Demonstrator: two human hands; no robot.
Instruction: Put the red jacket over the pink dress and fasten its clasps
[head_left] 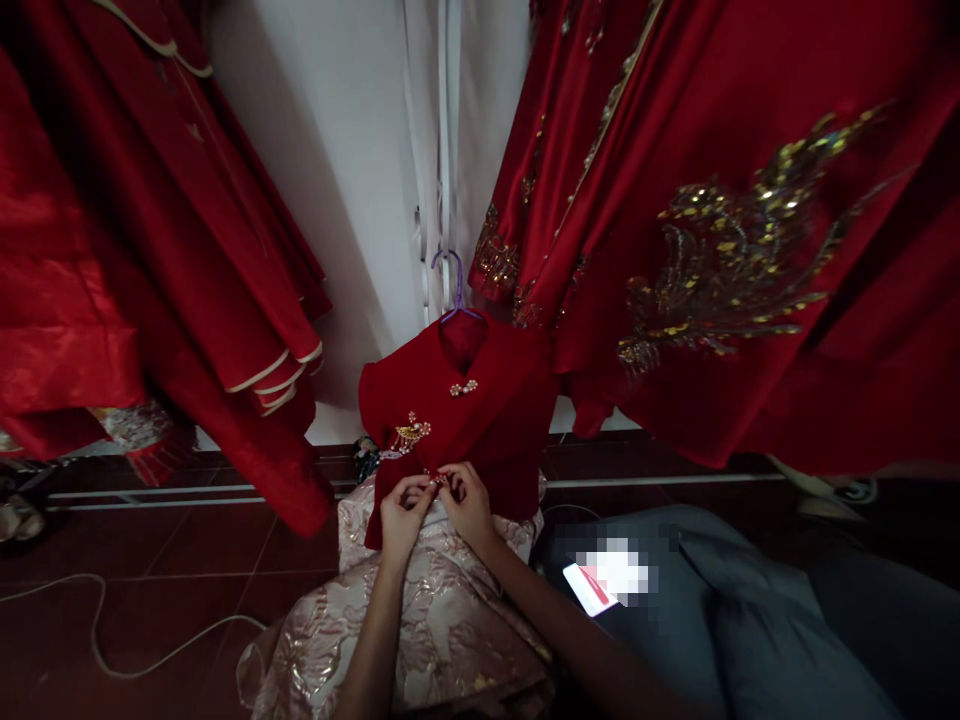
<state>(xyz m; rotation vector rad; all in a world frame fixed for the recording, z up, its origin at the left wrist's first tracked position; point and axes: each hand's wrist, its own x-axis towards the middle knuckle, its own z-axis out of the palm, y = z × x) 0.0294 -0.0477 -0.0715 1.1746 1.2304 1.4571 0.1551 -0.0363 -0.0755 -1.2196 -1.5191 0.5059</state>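
Note:
A sleeveless red top hangs on a purple hanger, its lower part lying toward me over a pale brocade cloth with shiny flowers. At the top's lower front edge, my left hand and my right hand meet with fingertips pinched around a small beaded clasp. Exact finger contact is too small to make out. Above them, a pearl-like clasp sits below the neckline. A gold fan-shaped ornament with beads is on the left of the chest.
Red garments hang at the left, and a red dress with gold sequin embroidery hangs at the right. Beside my right arm is a person's leg in blue-grey trousers with a lit phone. A white cable crosses the tiled floor.

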